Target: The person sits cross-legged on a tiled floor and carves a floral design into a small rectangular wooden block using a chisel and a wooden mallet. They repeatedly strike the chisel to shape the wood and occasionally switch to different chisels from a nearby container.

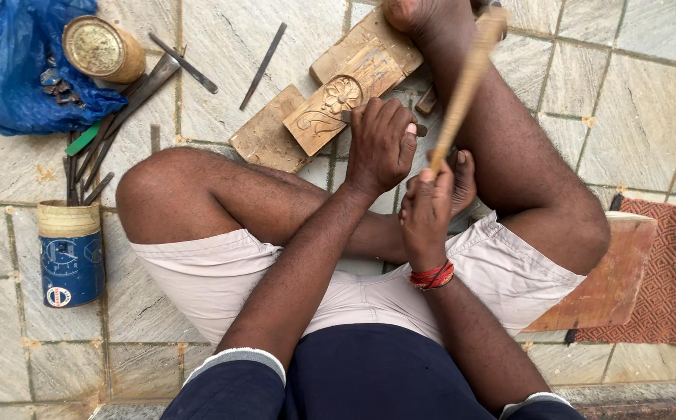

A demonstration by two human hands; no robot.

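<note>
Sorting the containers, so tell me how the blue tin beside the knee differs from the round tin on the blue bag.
The blue tin stands upright on the tiled floor, blue-sided with a tan band on top; the round tin lies tilted on the blue bag, golden lid showing. The blue tin looks larger. Both are cylinders and lie beyond either hand.

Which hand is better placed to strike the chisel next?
Right, probably. The right hand grips the raised wooden mallet, while the left hand holds the chisel against the carved wooden block.
</note>
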